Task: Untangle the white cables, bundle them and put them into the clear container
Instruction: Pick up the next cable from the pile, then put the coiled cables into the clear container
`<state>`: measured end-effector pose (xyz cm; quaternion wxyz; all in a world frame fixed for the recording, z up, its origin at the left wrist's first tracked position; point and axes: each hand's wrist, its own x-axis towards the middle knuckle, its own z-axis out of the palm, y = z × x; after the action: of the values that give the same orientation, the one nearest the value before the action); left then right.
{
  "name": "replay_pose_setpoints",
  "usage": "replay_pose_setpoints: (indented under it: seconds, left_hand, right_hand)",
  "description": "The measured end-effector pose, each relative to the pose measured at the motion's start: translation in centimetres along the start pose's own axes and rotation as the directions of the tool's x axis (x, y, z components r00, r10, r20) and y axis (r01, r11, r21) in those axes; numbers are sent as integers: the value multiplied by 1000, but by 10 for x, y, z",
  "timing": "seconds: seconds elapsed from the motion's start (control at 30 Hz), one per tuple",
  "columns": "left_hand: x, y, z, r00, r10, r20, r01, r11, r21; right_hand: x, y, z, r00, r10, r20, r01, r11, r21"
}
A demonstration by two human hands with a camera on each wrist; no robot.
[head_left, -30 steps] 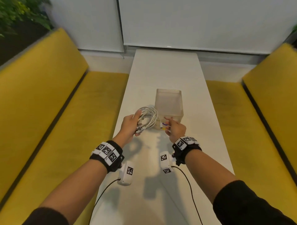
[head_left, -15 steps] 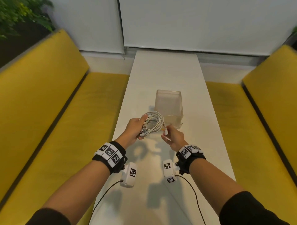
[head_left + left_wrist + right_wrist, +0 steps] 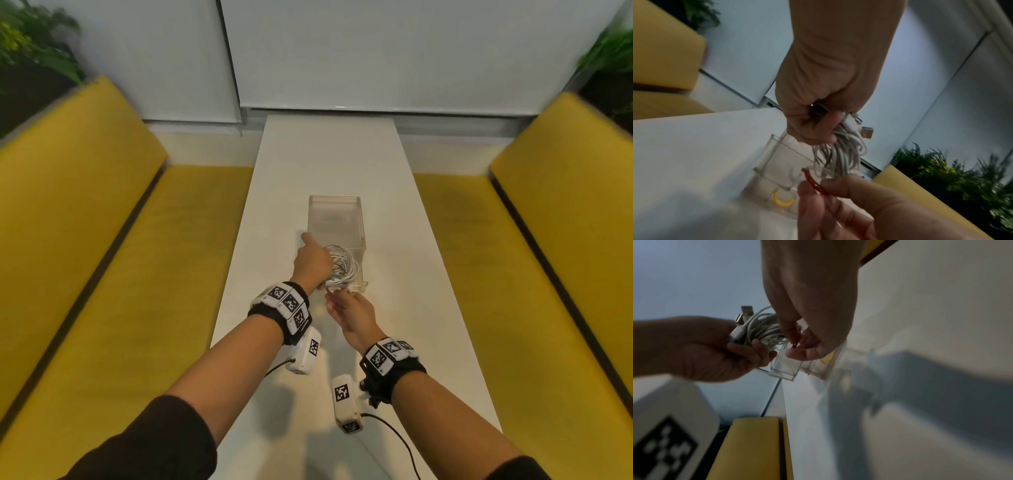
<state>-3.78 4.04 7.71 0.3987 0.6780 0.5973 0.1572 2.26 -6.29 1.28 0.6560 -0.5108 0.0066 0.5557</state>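
Observation:
My left hand (image 3: 313, 263) grips a coiled bundle of white cables (image 3: 344, 269) just in front of the clear container (image 3: 335, 219) on the white table. The cable coil (image 3: 840, 154) hangs below the curled fingers, its plugs sticking out to the side. My right hand (image 3: 349, 313) sits just below the bundle and pinches a thin red band (image 3: 815, 182) between thumb and fingertips. In the right wrist view the red band (image 3: 795, 341) is held next to the coil (image 3: 760, 329). A yellow band (image 3: 783, 198) lies by the container's near end.
The long white table (image 3: 329, 154) runs away from me between two yellow benches (image 3: 85, 222). Plants (image 3: 30, 41) stand at the far corners. Black wires trail from the wrist cameras across the table's near end.
Both hands moved forward toward the container with the coil. The right hand now holds a red band right under the bundle. The view shifted downward.

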Motion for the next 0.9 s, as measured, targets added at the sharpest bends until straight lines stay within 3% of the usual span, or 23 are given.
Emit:
replay_pose_setpoints:
  seconds: [0.13, 0.33, 0.37, 0.43, 0.5, 0.57, 0.63, 0.7, 0.77, 0.83, 0.9]
  left_hand:
    - [-5, -1, 6, 963, 268, 7, -259, 925, 279]
    - [-3, -14, 8, 901, 412, 135, -413, 723, 553]
    - [-6, -16, 9, 893, 423, 154, -430, 702, 567]
    - [-17, -15, 8, 900, 407, 154, -428, 766, 480]
    - [-23, -19, 11, 870, 444, 212, -491, 749, 445]
    - [-28, -24, 14, 840, 475, 261, -540, 697, 472]
    - [-30, -28, 16, 838, 494, 233, -532, 641, 554]
    - [-30, -26, 14, 816, 533, 224, -534, 547, 645]
    - [-29, -21, 12, 782, 553, 288, -563, 427, 708]
    - [-24, -16, 14, 783, 525, 334, -559, 359, 747]
    - [-21, -12, 21, 814, 482, 323, -519, 354, 778]
  right_hand:
    - [2, -2, -2, 999, -34, 2, 34, 999, 1]
    - [8, -10, -8, 995, -90, 38, 91, 995, -27]
    - [9, -11, -9, 994, -95, 47, 96, 995, -30]
    - [8, -13, -9, 992, -107, 70, 110, 993, -39]
    - [7, -13, -8, 990, -116, 81, 122, 990, -73]
    - [7, -12, -9, 990, -121, 73, 128, 987, -96]
    - [7, -13, -10, 991, -122, 54, 126, 988, -88]
    - [5, -13, -11, 992, -116, 52, 120, 989, -81]
    - [5, -11, -9, 993, -101, 53, 105, 991, -85]
    - [5, -8, -8, 996, -85, 37, 88, 991, -98]
    - [5, -8, -7, 998, -70, 7, 70, 991, -112]
